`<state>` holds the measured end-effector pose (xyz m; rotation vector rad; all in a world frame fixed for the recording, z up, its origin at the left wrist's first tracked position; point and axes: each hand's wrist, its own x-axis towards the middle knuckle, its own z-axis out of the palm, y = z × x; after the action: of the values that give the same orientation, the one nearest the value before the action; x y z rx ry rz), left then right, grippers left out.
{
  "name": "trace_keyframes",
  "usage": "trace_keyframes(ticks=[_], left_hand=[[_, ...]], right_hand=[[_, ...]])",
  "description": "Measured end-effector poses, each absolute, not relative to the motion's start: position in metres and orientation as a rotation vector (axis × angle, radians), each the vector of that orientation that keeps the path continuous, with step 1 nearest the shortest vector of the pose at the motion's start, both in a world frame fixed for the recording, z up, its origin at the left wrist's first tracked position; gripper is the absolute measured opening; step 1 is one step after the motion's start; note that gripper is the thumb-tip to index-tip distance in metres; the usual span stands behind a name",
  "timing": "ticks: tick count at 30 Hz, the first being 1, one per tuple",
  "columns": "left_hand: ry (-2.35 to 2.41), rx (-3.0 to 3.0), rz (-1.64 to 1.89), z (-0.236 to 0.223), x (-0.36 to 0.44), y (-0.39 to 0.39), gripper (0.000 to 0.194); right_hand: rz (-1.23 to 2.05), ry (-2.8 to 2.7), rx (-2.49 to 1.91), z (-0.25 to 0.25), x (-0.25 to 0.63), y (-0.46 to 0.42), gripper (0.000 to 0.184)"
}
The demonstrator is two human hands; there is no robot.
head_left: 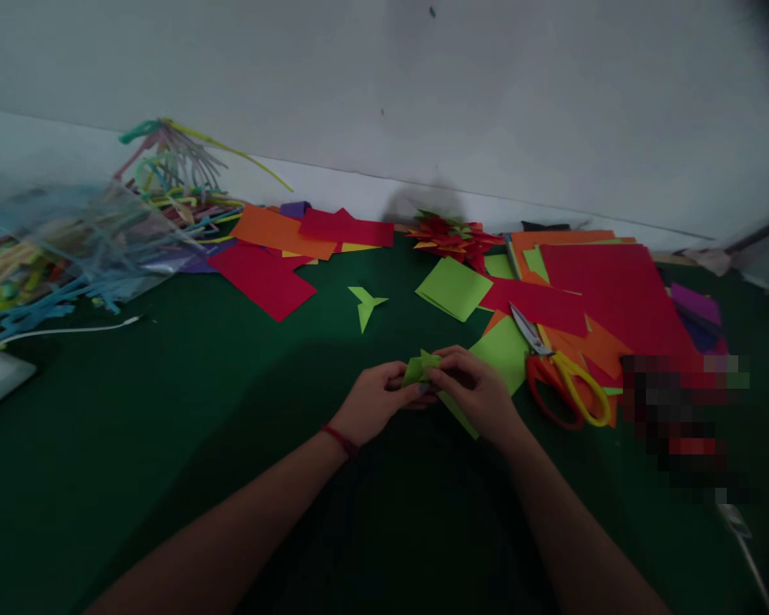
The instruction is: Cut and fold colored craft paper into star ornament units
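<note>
Both my hands meet over a dark green table [134,478], pinching one small piece of light green folded paper [421,367]. My left hand [377,403], with a red band at the wrist, grips its left side with fingers closed. My right hand [480,389] is closed on its right side, and a strip of the green paper sticks out below it. A finished green folded piece [366,305] lies on the table a little beyond my hands.
Red-and-yellow-handled scissors [560,376] lie right of my right hand. Green square sheets [454,288], red sheets [615,290] and orange paper [275,231] spread across the far side. A red and green folded paper cluster [452,235] sits by the wall. Coloured straws [51,256] pile at left.
</note>
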<state>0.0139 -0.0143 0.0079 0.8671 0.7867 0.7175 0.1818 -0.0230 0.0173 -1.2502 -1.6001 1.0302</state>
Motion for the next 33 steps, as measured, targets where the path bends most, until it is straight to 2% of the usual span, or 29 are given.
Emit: trace_keyframes(ticks=[13,19,33], left_hand=[[0.806,0.928,0.715,0.009,0.012,-0.013,0.015],[0.835,0.958,0.742,0.007,0.013,-0.014,0.015],[0.875,1.042,0.794,0.009,0.014,-0.015,0.023]], right_hand=[[1.02,-1.499,-1.265,0.01,0.176,-0.024,0.011],[1.013,-1.356,-1.384,0.014,0.168,-0.027,0.019],[0.927,-1.273,-1.388,0.015,0.179,-0.022,0.017]])
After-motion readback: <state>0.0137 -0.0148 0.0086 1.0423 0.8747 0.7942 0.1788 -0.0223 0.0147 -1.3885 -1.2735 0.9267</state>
